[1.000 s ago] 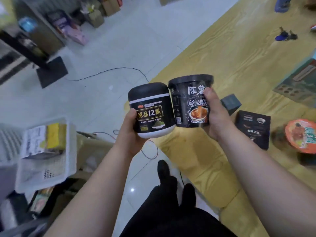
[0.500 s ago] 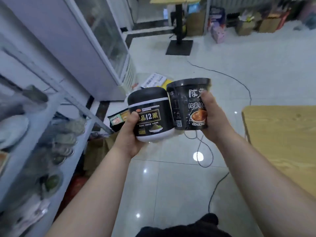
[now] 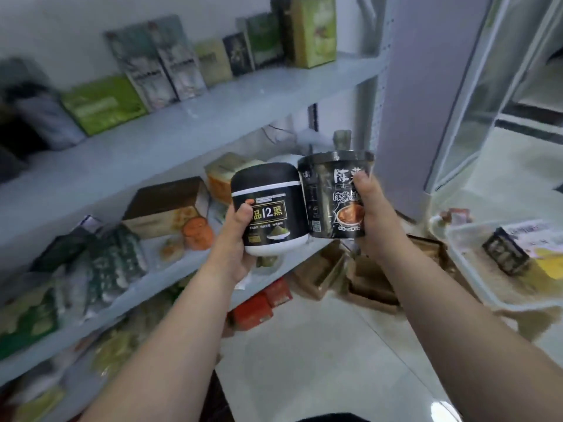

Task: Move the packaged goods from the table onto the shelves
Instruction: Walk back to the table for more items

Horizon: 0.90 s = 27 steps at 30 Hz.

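**Two black containers held up before the shelves**

The left hand (image 3: 236, 239) gripped a round black jar (image 3: 269, 208) with a white base, its thumb pressed on the label and its fingers wrapped behind. The right hand (image 3: 374, 214) clasped a black lidded cup (image 3: 332, 193) likewise. Both containers touched side by side in the air, before the grey shelves (image 3: 189, 126) carrying boxes (image 3: 164, 205) and packets (image 3: 103, 102).

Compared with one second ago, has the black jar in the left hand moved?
Yes. The black jar, then beside the wooden table, is now held in front of the shelves.
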Tool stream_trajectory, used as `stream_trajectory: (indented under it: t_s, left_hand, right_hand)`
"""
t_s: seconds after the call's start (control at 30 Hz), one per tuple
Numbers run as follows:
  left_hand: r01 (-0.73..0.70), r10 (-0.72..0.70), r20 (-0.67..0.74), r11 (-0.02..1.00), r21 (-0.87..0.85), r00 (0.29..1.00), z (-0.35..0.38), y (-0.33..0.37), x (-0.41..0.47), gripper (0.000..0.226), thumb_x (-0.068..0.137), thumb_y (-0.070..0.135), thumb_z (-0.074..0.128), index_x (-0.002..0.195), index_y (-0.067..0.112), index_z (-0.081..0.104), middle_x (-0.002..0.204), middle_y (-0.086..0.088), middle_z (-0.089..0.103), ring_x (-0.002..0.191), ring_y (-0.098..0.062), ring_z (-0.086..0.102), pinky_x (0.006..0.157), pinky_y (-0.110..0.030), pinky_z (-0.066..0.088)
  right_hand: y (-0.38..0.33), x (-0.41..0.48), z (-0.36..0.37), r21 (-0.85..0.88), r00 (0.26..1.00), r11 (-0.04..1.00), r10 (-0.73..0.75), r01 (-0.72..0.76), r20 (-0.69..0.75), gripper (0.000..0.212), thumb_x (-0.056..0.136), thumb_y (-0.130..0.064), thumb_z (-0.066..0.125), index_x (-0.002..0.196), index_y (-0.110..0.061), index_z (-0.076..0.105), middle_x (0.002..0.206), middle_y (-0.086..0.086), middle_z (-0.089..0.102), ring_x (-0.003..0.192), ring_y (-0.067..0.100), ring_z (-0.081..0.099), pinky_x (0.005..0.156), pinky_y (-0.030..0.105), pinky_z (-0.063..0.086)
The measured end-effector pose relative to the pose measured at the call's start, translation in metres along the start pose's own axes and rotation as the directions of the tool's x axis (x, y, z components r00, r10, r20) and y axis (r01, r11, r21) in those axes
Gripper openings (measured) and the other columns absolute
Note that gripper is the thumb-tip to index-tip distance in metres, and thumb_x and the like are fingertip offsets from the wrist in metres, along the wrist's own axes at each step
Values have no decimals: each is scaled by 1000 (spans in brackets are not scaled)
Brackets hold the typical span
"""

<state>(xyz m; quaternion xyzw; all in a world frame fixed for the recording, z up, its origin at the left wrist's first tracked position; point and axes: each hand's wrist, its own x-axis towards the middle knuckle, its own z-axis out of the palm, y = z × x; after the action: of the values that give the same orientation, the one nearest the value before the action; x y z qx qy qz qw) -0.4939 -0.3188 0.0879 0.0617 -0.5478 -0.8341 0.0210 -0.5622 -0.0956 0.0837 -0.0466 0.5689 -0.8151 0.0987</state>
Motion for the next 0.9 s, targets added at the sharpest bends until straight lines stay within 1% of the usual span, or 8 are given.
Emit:
stream_trajectory:
  t_s: [0.1, 0.2, 0.33, 0.43, 0.57, 0.63, 0.8, 0.9]
  left_hand:
    - [-86, 84, -103, 996, -11, 991, -47, 32, -5, 120, 49, 62, 94, 147, 12, 45, 135, -17, 63, 120, -33, 64, 86, -46, 58]
    - [-177, 176, -177, 984, 9, 968, -81, 55, -9, 126, 50, 66, 91, 150, 10, 41, 141, -19, 58, 125, -33, 61, 90, -42, 57]
    - [-232, 240, -191, 971, 60, 952, -110, 65, -5, 118, 59, 65, 88, 152, 13, 38, 147, -21, 51, 136, -42, 49, 109, -69, 37]
    - [-261, 279, -225, 959, 106, 934, -117, 73, 2, 115, 62, 61, 88, 153, 14, 36, 149, -23, 49, 135, -45, 48, 109, -72, 34]
    - [-292, 334, -334, 941, 172, 881, -94, 91, 23, 111, 47, 60, 95, 142, 24, 49, 135, -13, 63, 126, -41, 58, 93, -60, 53]
    - [-357, 451, -363, 885, 298, 815, -77, 100, 40, 102, 47, 61, 94, 135, 29, 54, 128, -8, 68, 122, -34, 63, 91, -53, 55]
    - [-446, 632, -306, 744, 498, 712, -37, 124, 107, 99, 66, 47, 86, 149, 26, 35, 138, -3, 60, 125, -19, 61, 97, -42, 54]
    - [-457, 657, -329, 728, 511, 678, -18, 130, 154, 91, 73, 35, 81, 148, 30, 29, 136, 4, 56, 117, -3, 62, 85, -21, 55]
  right_hand:
    - [8, 31, 59, -2, 994, 1000, 30, -30, 110, 95, 65, -73, 77, 139, -21, 48, 134, 12, 62, 120, 35, 63, 103, 61, 47]
    - [13, 59, 103, -9, 975, 998, 62, -62, 213, 102, 67, -74, 76, 149, -27, 38, 145, 10, 55, 127, 37, 57, 101, 66, 46]
    - [14, 89, 140, -23, 950, 998, 56, -51, 306, 106, 69, -75, 75, 154, -27, 31, 154, 12, 45, 131, 37, 54, 104, 67, 43]
    - [9, 108, 156, -20, 928, 1000, 25, -19, 371, 93, 76, -62, 75, 149, -18, 38, 139, 16, 59, 118, 36, 64, 98, 59, 51]
    - [-6, 147, 162, -13, 892, 1000, -7, 15, 452, 91, 73, -63, 79, 144, -20, 43, 128, 15, 66, 114, 37, 66, 100, 63, 49]
    - [-18, 172, 160, -7, 883, 999, -31, 39, 468, 92, 70, -66, 79, 144, -22, 44, 130, 15, 65, 117, 38, 64, 104, 66, 45]
    - [-61, 231, 142, -71, 890, 983, -120, 167, 441, 110, 61, -68, 84, 150, -28, 33, 139, 5, 59, 122, 27, 62, 104, 57, 48]
    - [-84, 265, 134, -174, 876, 934, -211, 312, 434, 109, 62, -64, 82, 152, -38, 25, 137, -9, 56, 121, 14, 61, 105, 46, 50]
